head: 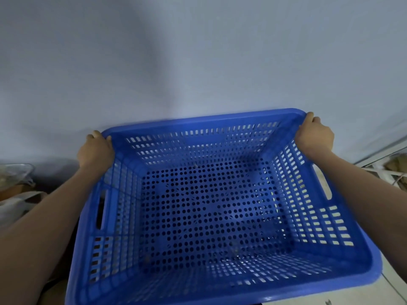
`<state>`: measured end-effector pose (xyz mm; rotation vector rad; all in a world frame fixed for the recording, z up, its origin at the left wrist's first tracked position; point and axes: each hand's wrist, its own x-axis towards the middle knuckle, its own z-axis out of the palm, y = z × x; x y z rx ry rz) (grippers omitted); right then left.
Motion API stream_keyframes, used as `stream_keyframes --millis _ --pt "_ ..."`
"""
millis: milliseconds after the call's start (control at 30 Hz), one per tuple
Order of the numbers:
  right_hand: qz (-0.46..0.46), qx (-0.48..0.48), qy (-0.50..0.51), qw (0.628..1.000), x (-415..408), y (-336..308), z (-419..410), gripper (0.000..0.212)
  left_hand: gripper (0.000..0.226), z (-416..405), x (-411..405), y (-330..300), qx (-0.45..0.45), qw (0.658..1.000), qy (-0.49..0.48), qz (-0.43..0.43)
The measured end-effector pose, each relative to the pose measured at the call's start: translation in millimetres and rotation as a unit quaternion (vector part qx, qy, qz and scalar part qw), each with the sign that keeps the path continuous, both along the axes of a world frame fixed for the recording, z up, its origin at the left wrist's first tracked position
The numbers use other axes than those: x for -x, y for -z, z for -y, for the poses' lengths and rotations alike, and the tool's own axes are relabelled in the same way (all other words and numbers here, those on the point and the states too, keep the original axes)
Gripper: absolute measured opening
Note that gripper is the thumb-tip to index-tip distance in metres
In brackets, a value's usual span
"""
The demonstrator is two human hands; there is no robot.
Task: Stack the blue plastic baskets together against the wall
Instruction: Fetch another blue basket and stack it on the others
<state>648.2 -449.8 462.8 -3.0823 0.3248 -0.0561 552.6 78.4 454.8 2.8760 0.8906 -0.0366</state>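
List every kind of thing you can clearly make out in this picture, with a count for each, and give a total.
Blue plastic basket: 1
Hands gripping its far rim: 2, left hand and right hand
Total: 3
Clutter at both edges is too blurred to count.

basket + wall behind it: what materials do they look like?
Blue basket: looks like moulded plastic, smooth with a slight sheen; uniform colour, rolled rim, round holes in the floor, slots in the walls, cut-out handles. Both hands, left and right, grip its far corners.

Wall: probably painted plaster, matte pale grey-blue, seamless. The blur leaves its texture unclear.
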Motion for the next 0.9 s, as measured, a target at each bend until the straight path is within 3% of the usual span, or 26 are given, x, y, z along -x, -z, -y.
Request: stream_keyframes --millis 133,267,333,500,733,900 --pt "0.025 0.062 -0.036 0.997 15 4 -19 0.072 0.072 26 0 -8 -0.108 0.991 -0.003 -0.082" --pt "0.079 0.049 -0.277 0.957 30 8 -90 0.072 0.064 97 -9 -10 -0.101 0.976 0.192 -0.005" --pt "0.06 0.031 -0.337 0.939 31 7 -128 0.073 0.064 135 -19 -6 -0.08 0.963 0.256 0.001" --pt "-0.015 0.051 -0.312 0.949 29 15 -158 0.087 0.072 158 -25 1 -0.082 0.97 0.23 -0.009" --pt "-0.036 0.056 -0.372 0.926 19 -10 -127 0.082 0.065 129 -19 -20 -0.056 0.961 0.265 -0.052" --pt "0.015 -0.02 -0.233 0.972 16 -17 -10 0.075 0.055 18 48 -26 -0.073 0.99 0.122 -0.008"
